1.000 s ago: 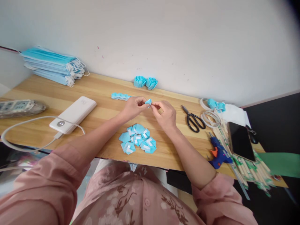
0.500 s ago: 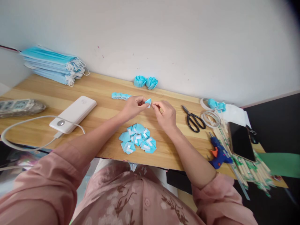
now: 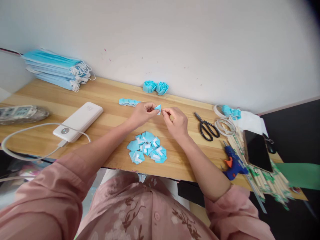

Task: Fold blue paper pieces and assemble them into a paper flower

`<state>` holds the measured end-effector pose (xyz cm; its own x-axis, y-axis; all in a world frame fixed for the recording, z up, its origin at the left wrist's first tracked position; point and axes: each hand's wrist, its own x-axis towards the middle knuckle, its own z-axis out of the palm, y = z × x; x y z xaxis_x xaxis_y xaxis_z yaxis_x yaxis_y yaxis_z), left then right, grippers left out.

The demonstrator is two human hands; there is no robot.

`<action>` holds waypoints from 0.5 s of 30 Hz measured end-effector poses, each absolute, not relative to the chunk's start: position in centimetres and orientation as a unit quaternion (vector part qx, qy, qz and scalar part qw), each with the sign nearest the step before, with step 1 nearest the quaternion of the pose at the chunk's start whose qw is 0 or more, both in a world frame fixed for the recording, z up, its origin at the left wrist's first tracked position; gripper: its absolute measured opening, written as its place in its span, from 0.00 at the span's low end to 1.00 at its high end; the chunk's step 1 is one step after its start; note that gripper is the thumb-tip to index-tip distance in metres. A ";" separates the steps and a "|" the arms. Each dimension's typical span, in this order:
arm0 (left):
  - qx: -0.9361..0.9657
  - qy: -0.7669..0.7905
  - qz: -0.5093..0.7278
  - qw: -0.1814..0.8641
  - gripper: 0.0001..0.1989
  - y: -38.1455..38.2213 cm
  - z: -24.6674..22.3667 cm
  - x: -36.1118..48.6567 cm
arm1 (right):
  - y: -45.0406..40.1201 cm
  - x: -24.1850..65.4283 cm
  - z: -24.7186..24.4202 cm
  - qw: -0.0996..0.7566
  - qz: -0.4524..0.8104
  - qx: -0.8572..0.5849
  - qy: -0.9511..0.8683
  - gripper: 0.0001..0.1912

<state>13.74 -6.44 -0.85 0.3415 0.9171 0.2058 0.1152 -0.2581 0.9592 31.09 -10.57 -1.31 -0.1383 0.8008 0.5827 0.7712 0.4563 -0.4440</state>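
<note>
Between thumb and fingers, my left hand (image 3: 144, 113) pinches a small folded blue piece (image 3: 158, 108) with a pointed top, held above the table. My right hand (image 3: 176, 120) is closed in a pinch just right of that piece; what sits at its fingertips is too small to make out. Below both hands lies a cluster of folded blue petals (image 3: 147, 147), several bearing white strips. A row of joined blue folds (image 3: 128, 102) rests behind my left hand. Two blue flowers (image 3: 155, 87) stand against the wall.
Black-handled scissors (image 3: 207, 127), tape rolls (image 3: 225, 126), a blue glue gun (image 3: 233, 161), a phone (image 3: 257, 150) and wrapped sticks (image 3: 270, 183) lie to the right. At left are a white power bank (image 3: 78, 121) with cable and a stack of blue masks (image 3: 56, 68).
Both hands stay almost in place. The fingertips of my right hand have shifted very slightly away from the folded blue piece.
</note>
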 end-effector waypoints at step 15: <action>0.693 0.374 0.394 0.474 0.14 -6.4 -0.9 13.7 | -9.5 31.1 -1.8 0.499 0.269 -0.480 -0.670 0.19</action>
<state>13.68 -6.41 -0.87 0.4103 0.8915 0.1922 0.1443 -0.2715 0.9516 31.13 -9.55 -1.79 -0.0428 0.9111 0.4100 0.3740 0.3951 -0.8390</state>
